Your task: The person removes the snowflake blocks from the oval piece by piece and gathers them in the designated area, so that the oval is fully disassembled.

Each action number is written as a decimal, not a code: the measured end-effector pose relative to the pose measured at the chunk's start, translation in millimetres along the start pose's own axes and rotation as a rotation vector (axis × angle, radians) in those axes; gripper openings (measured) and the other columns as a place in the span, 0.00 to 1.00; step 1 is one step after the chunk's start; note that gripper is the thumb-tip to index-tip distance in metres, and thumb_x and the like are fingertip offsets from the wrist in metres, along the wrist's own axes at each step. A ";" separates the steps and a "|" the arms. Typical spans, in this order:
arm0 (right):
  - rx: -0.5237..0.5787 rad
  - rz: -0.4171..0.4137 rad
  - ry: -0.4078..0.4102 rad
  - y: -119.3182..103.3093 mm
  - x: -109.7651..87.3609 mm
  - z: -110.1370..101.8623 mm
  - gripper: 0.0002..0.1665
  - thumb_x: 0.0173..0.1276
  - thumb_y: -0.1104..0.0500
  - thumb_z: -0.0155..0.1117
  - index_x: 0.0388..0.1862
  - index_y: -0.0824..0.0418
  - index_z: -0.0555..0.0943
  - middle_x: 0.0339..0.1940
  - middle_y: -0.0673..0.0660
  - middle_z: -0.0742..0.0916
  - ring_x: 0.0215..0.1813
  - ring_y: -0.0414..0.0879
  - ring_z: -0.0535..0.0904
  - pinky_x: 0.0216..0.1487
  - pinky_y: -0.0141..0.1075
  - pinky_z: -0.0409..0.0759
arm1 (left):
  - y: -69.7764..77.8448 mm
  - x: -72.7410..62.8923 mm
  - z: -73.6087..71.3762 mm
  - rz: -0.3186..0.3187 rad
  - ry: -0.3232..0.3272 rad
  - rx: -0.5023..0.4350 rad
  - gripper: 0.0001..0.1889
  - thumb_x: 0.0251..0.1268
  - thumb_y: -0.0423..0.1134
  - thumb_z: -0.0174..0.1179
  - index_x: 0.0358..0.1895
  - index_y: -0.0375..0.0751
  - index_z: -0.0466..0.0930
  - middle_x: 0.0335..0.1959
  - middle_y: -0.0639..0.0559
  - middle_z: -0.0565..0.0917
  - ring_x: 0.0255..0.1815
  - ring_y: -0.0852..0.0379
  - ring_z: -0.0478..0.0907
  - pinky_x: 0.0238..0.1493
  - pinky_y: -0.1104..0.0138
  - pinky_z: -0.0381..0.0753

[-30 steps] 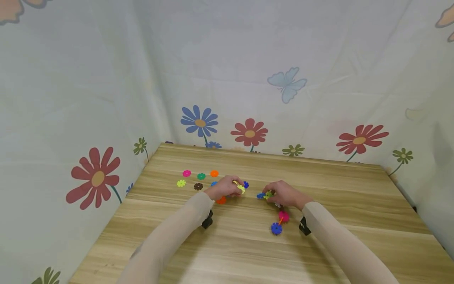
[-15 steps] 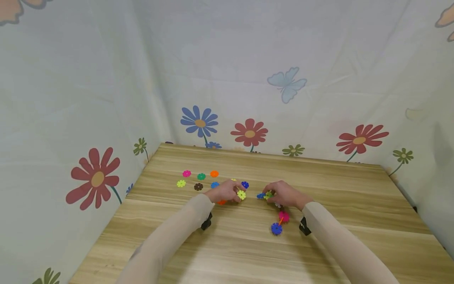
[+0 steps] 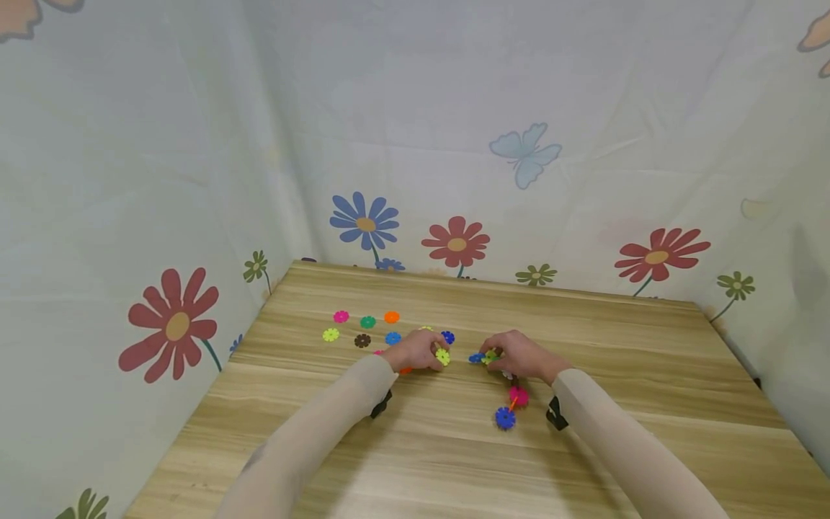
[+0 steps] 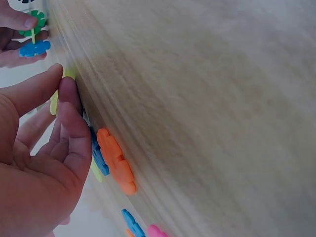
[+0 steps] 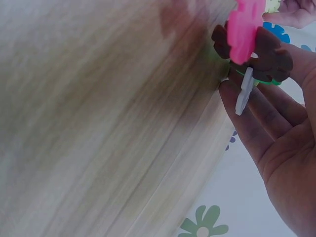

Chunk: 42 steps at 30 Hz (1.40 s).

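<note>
My left hand (image 3: 413, 350) pinches a yellow-green notched snowflake disc (image 3: 443, 357) between thumb and fingers, a little above the table. In the left wrist view the disc shows nearly edge-on behind the fingertips. To its right, my right hand (image 3: 524, 355) grips a chain of interlocked snowflake discs. A light blue disc (image 3: 476, 358) forms the chain's end facing the left hand, next to yellow and green ones. White (image 5: 244, 94), brown (image 5: 276, 57) and pink (image 5: 245, 29) discs follow below the hand. An orange disc, seen edge-on, links the pink to a dark blue disc (image 3: 506, 417) at the near end.
Loose discs lie left of and around the left hand: pink (image 3: 341, 316), green (image 3: 367, 322), orange (image 3: 392, 317), yellow-green (image 3: 331, 334), brown (image 3: 362, 341) and blue (image 3: 393, 338). Beyond the left fingertips is a dark blue disc (image 3: 448, 336). A flower-printed cloth (image 3: 415, 144) hangs behind the wooden table (image 3: 402, 461).
The left hand has come slightly nearer the body with the yellow-green disc and turned it, so its face shows more fully. The right hand and the chain have stayed still.
</note>
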State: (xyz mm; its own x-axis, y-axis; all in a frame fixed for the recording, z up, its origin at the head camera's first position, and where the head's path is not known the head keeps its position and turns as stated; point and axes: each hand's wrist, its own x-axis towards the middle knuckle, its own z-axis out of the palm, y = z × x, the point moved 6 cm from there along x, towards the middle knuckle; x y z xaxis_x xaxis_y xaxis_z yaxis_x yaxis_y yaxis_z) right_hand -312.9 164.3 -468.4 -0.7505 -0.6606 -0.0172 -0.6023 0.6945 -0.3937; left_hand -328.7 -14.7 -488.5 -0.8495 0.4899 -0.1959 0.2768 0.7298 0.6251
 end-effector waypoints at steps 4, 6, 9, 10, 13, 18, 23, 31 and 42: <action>0.000 0.000 -0.001 -1.0 -0.1 0.0 0.14 0.60 0.60 0.69 0.46 0.59 0.83 0.44 0.51 0.85 0.43 0.46 0.79 0.47 0.42 0.78 | 3.7 0.0 -0.9 0.000 -0.006 0.045 0.18 0.53 0.36 0.70 0.49 0.43 0.81 0.35 0.53 0.79 0.37 0.57 0.74 0.41 0.65 0.75; 0.000 -0.001 -0.005 -1.4 0.0 0.3 0.15 0.60 0.60 0.69 0.46 0.59 0.83 0.44 0.51 0.85 0.43 0.46 0.79 0.47 0.42 0.78 | 3.1 1.4 -0.2 0.000 -0.005 0.054 0.18 0.54 0.36 0.70 0.49 0.44 0.81 0.35 0.53 0.79 0.37 0.57 0.74 0.42 0.64 0.75; -0.001 -0.005 -0.007 -2.3 0.0 0.2 0.15 0.60 0.60 0.69 0.46 0.59 0.83 0.44 0.51 0.85 0.43 0.46 0.79 0.47 0.42 0.78 | 3.1 1.9 0.3 -0.003 -0.004 0.062 0.17 0.54 0.36 0.70 0.49 0.44 0.81 0.34 0.53 0.78 0.36 0.57 0.73 0.42 0.64 0.75; -0.001 -0.007 -0.006 -2.6 0.0 0.0 0.15 0.60 0.60 0.69 0.46 0.59 0.83 0.44 0.51 0.85 0.43 0.46 0.79 0.47 0.42 0.78 | 3.3 2.1 0.4 -0.003 -0.003 0.066 0.17 0.54 0.36 0.70 0.49 0.44 0.81 0.34 0.53 0.78 0.36 0.57 0.73 0.42 0.64 0.74; -0.001 -0.008 -0.002 -3.5 -0.3 -0.4 0.15 0.60 0.60 0.70 0.46 0.59 0.83 0.44 0.51 0.85 0.43 0.46 0.79 0.46 0.42 0.78 | 5.5 1.9 0.2 -0.001 -0.002 0.103 0.18 0.54 0.37 0.70 0.49 0.44 0.81 0.33 0.53 0.78 0.35 0.57 0.73 0.41 0.64 0.74; 0.008 -0.004 0.001 -4.1 -0.6 -0.9 0.15 0.60 0.60 0.70 0.46 0.60 0.83 0.44 0.51 0.85 0.43 0.47 0.79 0.47 0.42 0.78 | 7.7 3.0 1.0 0.006 0.004 0.177 0.19 0.55 0.39 0.69 0.51 0.44 0.80 0.34 0.53 0.79 0.35 0.58 0.74 0.42 0.65 0.74; 0.007 -0.004 0.006 -3.8 -0.3 -1.9 0.15 0.60 0.60 0.70 0.46 0.60 0.83 0.44 0.52 0.85 0.43 0.47 0.79 0.47 0.42 0.78 | 8.0 3.1 0.0 -0.004 0.023 0.196 0.20 0.55 0.39 0.70 0.52 0.44 0.80 0.40 0.51 0.81 0.39 0.56 0.75 0.47 0.63 0.74; 0.021 -0.030 0.017 -3.5 -0.8 -1.1 0.15 0.60 0.62 0.69 0.46 0.61 0.83 0.43 0.52 0.85 0.42 0.47 0.79 0.46 0.44 0.78 | 6.1 2.8 -2.7 -0.001 0.050 0.222 0.20 0.55 0.40 0.70 0.51 0.43 0.79 0.41 0.50 0.80 0.40 0.56 0.75 0.45 0.63 0.75; 0.046 0.016 0.004 -0.6 0.3 -1.3 0.15 0.60 0.61 0.70 0.46 0.59 0.83 0.44 0.51 0.85 0.43 0.47 0.79 0.47 0.44 0.78 | 14.6 1.0 -5.7 0.068 0.108 0.055 0.09 0.64 0.39 0.60 0.44 0.42 0.79 0.36 0.53 0.82 0.38 0.58 0.78 0.42 0.64 0.77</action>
State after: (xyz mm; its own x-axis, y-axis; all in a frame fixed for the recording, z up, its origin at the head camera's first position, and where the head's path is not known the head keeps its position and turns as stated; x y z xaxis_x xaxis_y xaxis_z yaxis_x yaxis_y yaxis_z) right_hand -313.1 164.1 -466.9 -0.7610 -0.6484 -0.0197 -0.5774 0.6909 -0.4351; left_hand -328.0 -6.3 -475.3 -0.8703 0.4874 -0.0704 0.3572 0.7233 0.5910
